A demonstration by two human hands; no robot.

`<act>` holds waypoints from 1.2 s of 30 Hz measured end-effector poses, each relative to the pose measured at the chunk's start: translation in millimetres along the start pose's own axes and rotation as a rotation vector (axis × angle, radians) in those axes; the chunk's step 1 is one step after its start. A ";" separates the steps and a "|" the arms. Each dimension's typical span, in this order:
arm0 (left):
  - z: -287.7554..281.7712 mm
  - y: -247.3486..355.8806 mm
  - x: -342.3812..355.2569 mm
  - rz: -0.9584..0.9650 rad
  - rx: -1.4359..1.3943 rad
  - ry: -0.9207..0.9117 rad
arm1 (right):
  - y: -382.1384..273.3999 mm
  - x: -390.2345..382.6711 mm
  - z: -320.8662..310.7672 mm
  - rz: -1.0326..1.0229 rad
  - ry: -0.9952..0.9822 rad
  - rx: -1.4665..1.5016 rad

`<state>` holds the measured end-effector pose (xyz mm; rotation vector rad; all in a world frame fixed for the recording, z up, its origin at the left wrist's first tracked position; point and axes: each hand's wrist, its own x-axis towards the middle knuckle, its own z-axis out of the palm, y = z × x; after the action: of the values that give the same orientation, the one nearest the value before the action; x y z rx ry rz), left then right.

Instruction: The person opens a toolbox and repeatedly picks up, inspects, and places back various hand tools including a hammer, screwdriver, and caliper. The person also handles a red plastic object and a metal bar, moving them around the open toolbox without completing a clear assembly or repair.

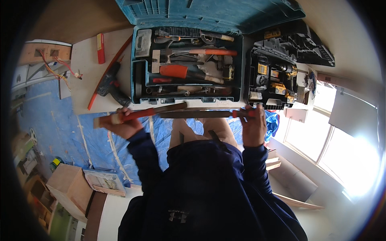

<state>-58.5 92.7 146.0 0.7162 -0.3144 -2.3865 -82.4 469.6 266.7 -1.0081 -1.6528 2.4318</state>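
Note:
My left hand [128,125] is closed around a chisel-like tool [171,107] with a red and pale handle and a short, dark, flat blade. My right hand [254,125] grips the red and dark handle of a long, flat file [197,115]. Both tools lie roughly level, their blades pointing toward each other, and the tips come close together or overlap. Both are held just off the near edge of the worktop, in front of an open teal tool case [189,96]. In the case are a hammer [201,51], an orange-red tool [173,71] and several hand tools.
On the worktop left of the case lie a cordless drill [112,86], a long red strip [100,88] and a red box [100,49]. To the right stands an open black case [252,74] with a yellow drill [287,69]. Blue sheeting [52,116] covers the floor.

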 end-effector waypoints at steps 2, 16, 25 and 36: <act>-20.0 34.5 17.9 0.040 0.023 -0.027 | -16.2 22.7 -23.5 -0.010 -0.015 0.054; -46.7 36.4 15.0 0.056 0.420 0.222 | 0.2 139.3 228.2 -0.264 -0.954 -0.403; -21.3 25.0 -6.7 0.098 0.557 0.274 | 156.7 132.4 249.8 -0.506 -1.190 -1.074; -25.1 35.8 -10.0 0.106 0.563 0.336 | 191.9 116.7 196.0 -0.534 -1.113 -1.561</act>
<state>-20.1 69.9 143.2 1.2970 -0.8692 -2.0338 -216.2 268.6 91.9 1.1534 -3.4118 0.8663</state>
